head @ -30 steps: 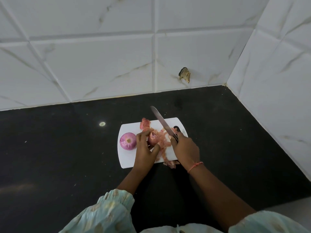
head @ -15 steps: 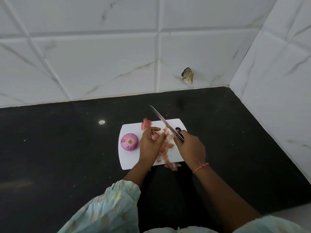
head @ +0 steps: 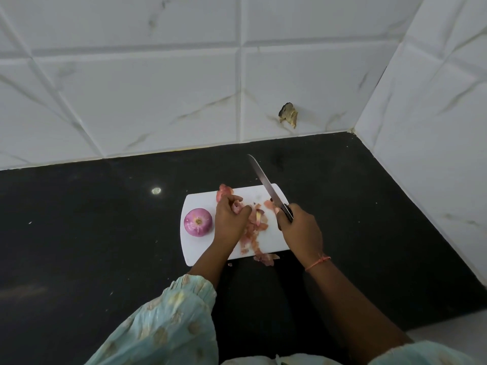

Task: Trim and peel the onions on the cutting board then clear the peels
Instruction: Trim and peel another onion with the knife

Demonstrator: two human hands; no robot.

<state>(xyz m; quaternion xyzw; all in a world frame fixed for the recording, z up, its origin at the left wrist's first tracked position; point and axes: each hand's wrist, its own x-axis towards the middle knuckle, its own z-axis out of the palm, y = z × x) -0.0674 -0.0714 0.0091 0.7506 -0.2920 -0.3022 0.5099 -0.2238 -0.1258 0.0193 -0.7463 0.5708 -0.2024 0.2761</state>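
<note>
From my seat, the peeled onion (head: 198, 222) sits at the left end of the white cutting board (head: 195, 248), its trimmed root end turned up toward the camera. Just right of it, the left hand (head: 229, 219) is curled over a piece of onion (head: 237, 206) on the board; I see pink between the fingers, so it is gripping that piece, though most of it is hidden. Loose peels (head: 253, 233) trail from that hand toward the near edge of the board, and a few scraps lie over the edge on the counter. Further right, the right hand (head: 300, 230) is wrapped around the handle of the knife (head: 266, 185), whose long blade runs away and to the left, tip past the far edge of the board. The board lies on a black stone counter (head: 79, 233) in a corner of white marbled wall tiles (head: 131, 88).
</note>
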